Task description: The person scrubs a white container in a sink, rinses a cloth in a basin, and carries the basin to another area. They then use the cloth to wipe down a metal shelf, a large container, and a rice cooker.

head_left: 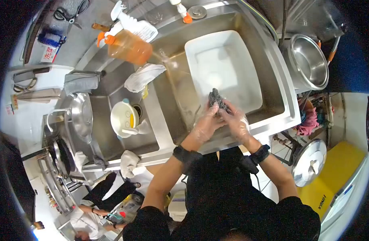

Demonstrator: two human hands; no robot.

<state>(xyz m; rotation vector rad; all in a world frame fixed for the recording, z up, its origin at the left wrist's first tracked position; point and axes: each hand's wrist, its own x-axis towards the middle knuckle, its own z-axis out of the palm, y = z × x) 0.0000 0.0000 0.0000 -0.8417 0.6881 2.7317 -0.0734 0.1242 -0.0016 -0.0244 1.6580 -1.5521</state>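
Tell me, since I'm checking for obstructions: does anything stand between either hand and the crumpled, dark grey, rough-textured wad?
Only thin, clear plastic gloves; the left hand and right hand together hold the wad.

The scourer [216,98], as I take it to be, is a small, dark grey clump with a speckled, wiry-looking surface. It's crumpled and bunched between the left hand [207,121] and right hand [235,121], its far end poking out beyond them, over the tub's [249,56] near part. Whether they touch, I can't tell.
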